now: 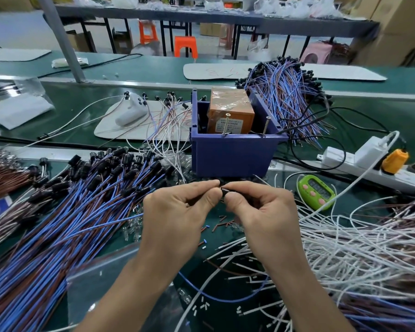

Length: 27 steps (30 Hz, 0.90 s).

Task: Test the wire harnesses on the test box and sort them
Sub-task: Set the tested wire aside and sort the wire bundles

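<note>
Two hands met low in the centre of the head view, just in front of the blue bin. Left hand and right hand each pinched the same small dark harness end between thumb and forefinger. The other fingers of both hands were loosely curled beneath. Whether the blue wire looping under the right forearm belonged to this piece could not be told.

The bin stood on the green bench and held an orange test box wrapped in clear tape. Two screws stood upright at its near edge. Blue-and-brown harnesses with black caps lay fanned out to the left of the hands, reaching towards the bin's left side. A second heap of like harnesses lay behind and to the right of the bin. White wires were piled to the right of the right hand. Short wire off-cuts were scattered on the bench between the two wrists.

A green timer lay just right of the hands, near a white power strip carrying an orange plug. A white handheld device rested on a white mat left of the bin.
</note>
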Tool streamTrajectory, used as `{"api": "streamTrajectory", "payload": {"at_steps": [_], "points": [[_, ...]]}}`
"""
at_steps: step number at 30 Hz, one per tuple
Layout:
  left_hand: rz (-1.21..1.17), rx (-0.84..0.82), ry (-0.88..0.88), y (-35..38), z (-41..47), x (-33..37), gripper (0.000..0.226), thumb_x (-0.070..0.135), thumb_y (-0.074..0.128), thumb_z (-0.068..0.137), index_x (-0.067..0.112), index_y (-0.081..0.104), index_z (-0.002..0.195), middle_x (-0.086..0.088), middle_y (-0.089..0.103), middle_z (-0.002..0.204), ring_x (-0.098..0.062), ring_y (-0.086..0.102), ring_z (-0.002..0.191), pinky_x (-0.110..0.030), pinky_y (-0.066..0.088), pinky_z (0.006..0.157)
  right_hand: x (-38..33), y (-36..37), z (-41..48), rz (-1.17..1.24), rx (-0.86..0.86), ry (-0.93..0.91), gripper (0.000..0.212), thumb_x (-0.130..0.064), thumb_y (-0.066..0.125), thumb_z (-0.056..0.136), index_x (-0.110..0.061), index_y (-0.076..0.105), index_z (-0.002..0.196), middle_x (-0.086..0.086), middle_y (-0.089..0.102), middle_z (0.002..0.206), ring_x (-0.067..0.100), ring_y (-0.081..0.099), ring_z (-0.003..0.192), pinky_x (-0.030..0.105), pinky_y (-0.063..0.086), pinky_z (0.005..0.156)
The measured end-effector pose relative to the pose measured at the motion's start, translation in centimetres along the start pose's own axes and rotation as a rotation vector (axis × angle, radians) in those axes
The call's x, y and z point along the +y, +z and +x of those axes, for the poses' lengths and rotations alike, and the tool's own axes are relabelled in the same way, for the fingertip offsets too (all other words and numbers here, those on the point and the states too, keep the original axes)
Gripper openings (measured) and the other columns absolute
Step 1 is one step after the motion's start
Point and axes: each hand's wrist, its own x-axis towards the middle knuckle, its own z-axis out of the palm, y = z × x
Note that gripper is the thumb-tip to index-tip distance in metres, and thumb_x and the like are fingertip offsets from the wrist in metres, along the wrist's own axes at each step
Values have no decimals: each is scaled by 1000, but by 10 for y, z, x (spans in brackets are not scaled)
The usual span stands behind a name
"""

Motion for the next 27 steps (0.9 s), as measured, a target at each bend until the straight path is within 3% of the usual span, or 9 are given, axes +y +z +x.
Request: {"api": "streamTrajectory", "payload": {"at_steps": [3,7,9,15,23,27], "points": [[101,2,61,0,0,1,22,21,84,84,38,80,97,39,70,89,14,70,84,-4,50,78,0,0,-1,13,1,-8,23,-9,74,90,-31,81,90,-13,77,80,10,74,75,21,56,65],[162,6,115,2,0,-2,22,15,84,85,24,83,105,51,59,78,19,67,88,1,46,81,2,2,-2,23,22,5,22,-11,75,90,-32,80,90,-12,78,80,11,74,75,24,59,67],[172,11,119,2,0,-4,21,16,84,84,23,83,104,51,59,78,19,67,86,-1,47,79,4,2,-2,21,28,12,20,-11,75,91,-30,80,91,-11,78,81,13,75,76,28,61,68],[114,8,60,3,-1,-7,23,17,84,85,37,78,97,40,69,89,12,71,84,-15,57,83,5,3,-3,42,14,-8,20,-11,74,90,-30,80,89,-8,77,76,13,72,66,21,57,63],[145,14,46,4,-1,-8,19,17,83,85,27,82,100,42,65,75,14,70,83,-11,55,81,9,4,-4,18,21,-8,17,-9,75,90,-25,81,93,-10,77,75,12,73,65,21,57,62],[112,0,25,1,3,-5,19,15,84,84,33,82,93,29,75,81,8,72,75,-15,57,74,9,6,-4,8,26,-6,15,-10,74,91,-23,81,94,-10,75,74,12,71,63,21,56,62]]}}
